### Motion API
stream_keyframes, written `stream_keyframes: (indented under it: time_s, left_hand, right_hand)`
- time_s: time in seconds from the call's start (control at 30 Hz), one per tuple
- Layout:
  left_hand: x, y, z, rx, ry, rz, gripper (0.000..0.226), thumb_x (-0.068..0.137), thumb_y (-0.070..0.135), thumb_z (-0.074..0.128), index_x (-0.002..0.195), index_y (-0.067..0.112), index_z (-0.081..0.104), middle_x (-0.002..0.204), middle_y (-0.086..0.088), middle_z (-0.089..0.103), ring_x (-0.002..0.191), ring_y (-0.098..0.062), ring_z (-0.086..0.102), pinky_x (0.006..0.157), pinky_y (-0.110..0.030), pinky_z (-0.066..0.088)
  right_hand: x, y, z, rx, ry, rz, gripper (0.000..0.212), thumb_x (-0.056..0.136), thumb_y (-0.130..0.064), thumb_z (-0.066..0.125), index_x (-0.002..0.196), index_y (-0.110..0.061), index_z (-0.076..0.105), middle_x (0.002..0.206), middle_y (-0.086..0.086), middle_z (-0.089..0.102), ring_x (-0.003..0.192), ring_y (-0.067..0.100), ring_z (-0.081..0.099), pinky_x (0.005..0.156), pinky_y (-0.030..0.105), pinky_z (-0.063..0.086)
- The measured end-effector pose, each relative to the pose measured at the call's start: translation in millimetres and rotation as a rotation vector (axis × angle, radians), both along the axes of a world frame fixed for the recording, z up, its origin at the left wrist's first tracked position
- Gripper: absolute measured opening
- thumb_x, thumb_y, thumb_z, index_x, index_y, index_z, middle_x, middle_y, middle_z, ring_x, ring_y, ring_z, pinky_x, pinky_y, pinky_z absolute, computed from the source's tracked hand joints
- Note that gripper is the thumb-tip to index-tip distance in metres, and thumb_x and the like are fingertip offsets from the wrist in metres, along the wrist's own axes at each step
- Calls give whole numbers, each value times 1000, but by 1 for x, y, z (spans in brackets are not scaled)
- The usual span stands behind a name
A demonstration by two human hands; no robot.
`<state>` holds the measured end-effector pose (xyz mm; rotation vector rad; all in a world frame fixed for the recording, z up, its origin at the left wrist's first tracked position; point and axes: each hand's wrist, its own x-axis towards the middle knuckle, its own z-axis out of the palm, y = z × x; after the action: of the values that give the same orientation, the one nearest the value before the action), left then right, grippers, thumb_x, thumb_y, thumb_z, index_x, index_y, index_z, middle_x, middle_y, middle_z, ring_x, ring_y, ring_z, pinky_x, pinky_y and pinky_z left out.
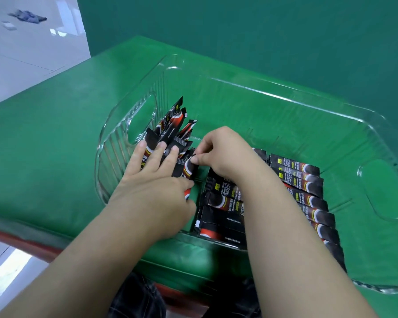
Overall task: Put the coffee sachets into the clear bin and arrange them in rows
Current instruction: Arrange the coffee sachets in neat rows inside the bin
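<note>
Green padded table (55,134) carried a clear ribbed plastic bin (274,99) with oval handle cutouts. Inside, glossy black-red coffee sachets (299,177) lay flat in rows at 4 o'clock; a loose bundle (170,125) leaned at 10 o'clock. Left hand (152,180), fingers straight and spread, pressed on the bundle. Right hand (223,152) pinched one sachet (187,167) between thumb and fingers; its forearm hid part of the rows.
</note>
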<state>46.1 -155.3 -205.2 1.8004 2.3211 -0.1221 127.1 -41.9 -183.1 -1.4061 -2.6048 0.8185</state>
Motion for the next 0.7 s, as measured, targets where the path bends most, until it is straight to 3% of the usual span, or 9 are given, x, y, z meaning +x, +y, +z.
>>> stream_keyframes:
  time_s: [0.07, 0.17, 0.27, 0.43, 0.53, 0.7]
  left_hand:
    - [0, 0, 1, -9, -7, 1, 50, 94, 54, 28, 144, 50, 26, 158, 1, -24, 142, -17, -29, 101, -43, -33]
    - [-1, 0, 1, -14, -13, -1, 50, 95, 55, 27, 144, 49, 26, 157, 0, -25, 142, -17, -30, 102, -44, -33]
    - [-2, -1, 1, -14, -16, -5, 50, 95, 55, 26, 145, 49, 24, 157, 0, -25, 141, -17, -31, 102, -44, -33]
    - [-2, -1, 1, -31, -5, -10, 51, 96, 55, 26, 146, 49, 22, 156, 0, -27, 141, -18, -31, 103, -45, -32]
    - [-1, -1, 1, -32, -1, -10, 51, 96, 55, 26, 146, 49, 22, 156, 0, -26, 141, -18, -31, 102, -44, -32]
    - [-1, 0, 1, -31, 4, -4, 50, 95, 55, 26, 145, 50, 24, 157, 2, -25, 142, -16, -30, 102, -43, -33]
  right_hand:
    - [5, 3, 1, 17, 52, -6, 11, 84, -24, 70, 75, -21, 63, 76, -5, 63, 64, 9, 51, 56, 21, 39]
    - [15, 8, 4, 66, 174, -76, 18, 85, -22, 69, 69, -23, 59, 65, -11, 54, 57, 4, 45, 52, 17, 35]
    - [30, 16, 12, 121, 257, -185, 20, 85, -21, 68, 69, -24, 57, 65, -10, 54, 54, 4, 42, 50, 20, 31]
    - [70, 20, 19, 17, 349, -318, 13, 86, -15, 67, 80, -25, 63, 82, 4, 66, 61, 15, 56, 52, 22, 45]
    - [91, 11, 19, -172, 334, -355, 11, 85, -14, 67, 89, -24, 69, 84, -2, 68, 70, 9, 57, 61, 17, 39]
    - [112, 1, 20, -371, 206, -369, 6, 77, -10, 73, 74, -15, 71, 78, -3, 71, 84, 11, 60, 82, 28, 38]
